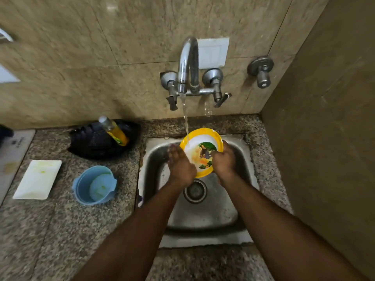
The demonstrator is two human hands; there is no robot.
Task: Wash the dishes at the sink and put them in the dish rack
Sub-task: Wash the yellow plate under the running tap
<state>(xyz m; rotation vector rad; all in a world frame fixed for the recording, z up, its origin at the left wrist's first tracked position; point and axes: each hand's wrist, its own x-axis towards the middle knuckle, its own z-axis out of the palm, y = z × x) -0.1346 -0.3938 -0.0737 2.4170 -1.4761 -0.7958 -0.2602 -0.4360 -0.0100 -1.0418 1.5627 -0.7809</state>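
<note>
- Head view: a plate with a yellow rim and a printed picture is held tilted over the back of the sink, and the stream from the tap falls onto its upper left part.
- The left hand is laid against the plate's left edge. It is blurred, its fingers look fairly straight, and whether any curl behind the rim cannot be told.
- The right hand is closed on the plate's right edge, with the fingers curled over the rim onto the face.
- The plate is judged to be at the rinsing step. No foam is seen on it, though the stream and the blur hide part of the surface.
- Two dishes are left unwashed on the counter, to the left of the sink: a blue cup just beside the sink's left edge and a white tray near the counter's left edge. Greenish smears are seen on both.
- A soap bottle is leaned in a dark basket at the back of the counter, against the wall.
- No dish is seen put away, and whether the basket serves as the rack cannot be told.
- The task is judged to be at an early stage: one plate is in hand, two dishes are waiting, and all of the racking is still to be done.
</note>
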